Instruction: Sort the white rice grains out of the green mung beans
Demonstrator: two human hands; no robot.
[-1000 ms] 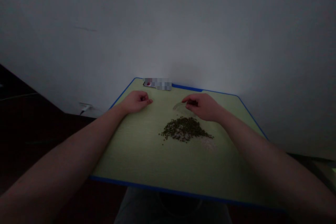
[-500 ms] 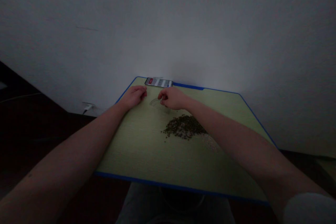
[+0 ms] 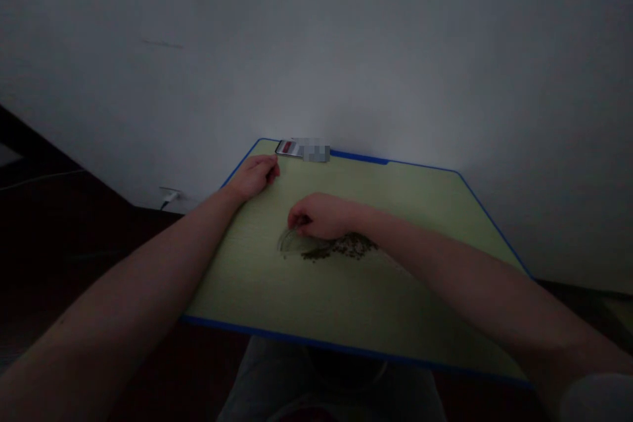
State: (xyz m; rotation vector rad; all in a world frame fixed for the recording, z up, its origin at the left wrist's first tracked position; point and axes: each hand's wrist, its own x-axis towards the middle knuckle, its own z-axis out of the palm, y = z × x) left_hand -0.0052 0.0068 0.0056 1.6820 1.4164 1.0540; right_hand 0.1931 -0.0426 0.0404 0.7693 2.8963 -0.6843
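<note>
right fingers (image 3: 295, 212) pinch a clear dish (image 3: 291, 244); left fingers (image 3: 273, 172) curl near the phone (image 3: 289, 148), how tightly unclear.

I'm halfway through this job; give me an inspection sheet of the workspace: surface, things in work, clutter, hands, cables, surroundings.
Surface: pale green table with blue edging, dimly lit.
Things in work: clear dish at the left end of a dark grain pile; pale bits show among the grains; the right arm and hand hide part of it.
Clutter: phone at the far edge.
Hands: right hand grips the dish's rim; left hand, loosely curled, is near the phone; nothing seen in it.
Cables: dark cable at a white plug, low on the left.
Surroundings: white wall behind; legs below the near edge.
</note>
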